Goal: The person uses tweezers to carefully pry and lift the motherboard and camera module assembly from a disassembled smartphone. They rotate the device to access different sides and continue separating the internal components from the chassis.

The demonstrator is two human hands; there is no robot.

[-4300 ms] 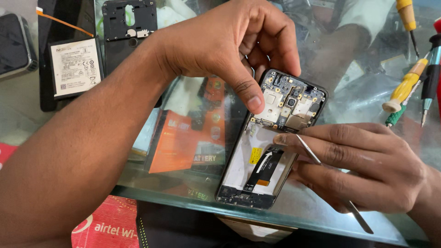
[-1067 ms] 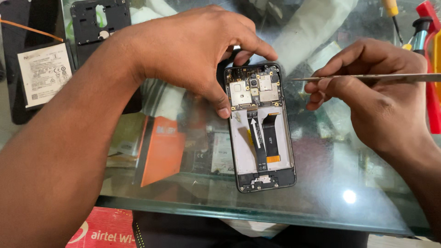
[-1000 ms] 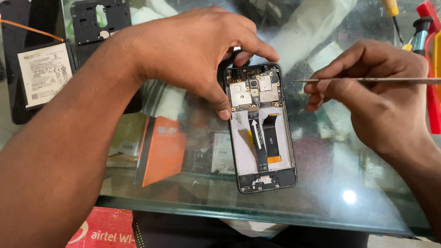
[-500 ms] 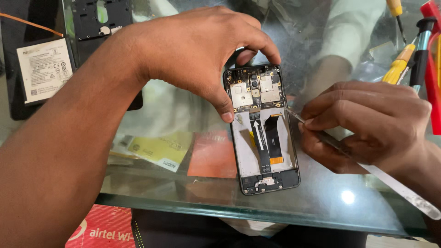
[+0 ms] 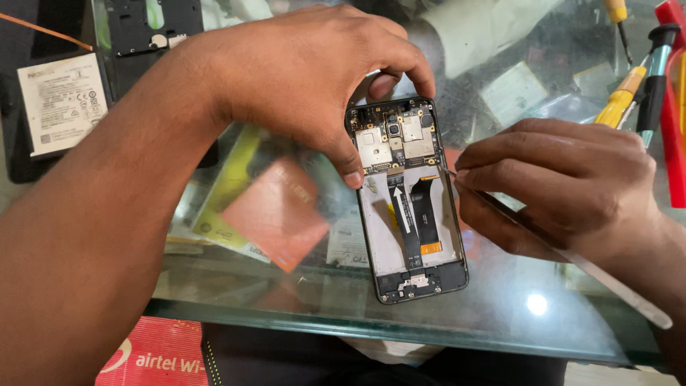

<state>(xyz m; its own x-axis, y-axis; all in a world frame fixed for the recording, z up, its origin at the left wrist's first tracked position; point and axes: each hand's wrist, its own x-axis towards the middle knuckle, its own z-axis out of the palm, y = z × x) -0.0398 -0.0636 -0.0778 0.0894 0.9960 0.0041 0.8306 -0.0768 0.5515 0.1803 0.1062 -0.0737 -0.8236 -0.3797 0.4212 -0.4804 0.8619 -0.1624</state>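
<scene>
Item: opened phone (image 5: pixel 407 200), back cover off, lying face down on the glass tabletop (image 5: pixel 500 314), its lower end near the table's front edge, its long sides running away from me. My left hand (image 5: pixel 307 71) arches over its top end, thumb pressed on the left rim beside the circuit board, a fingertip curled behind the top edge; the fingers pinch the frame and hold it flat. My right hand (image 5: pixel 564 186) sits just beside the right rim, fingers clenched around thin metal tweezers (image 5: pixel 572 257), whose tip touches the phone's right edge at the level of the board; the handle trails out toward the lower right. Open glass lies below the phone and under my right wrist. At far right, a row of screwdrivers (image 5: pixel 629 86), well apart. At far left, a loose battery (image 5: pixel 61 100), well apart from the phone.
</scene>
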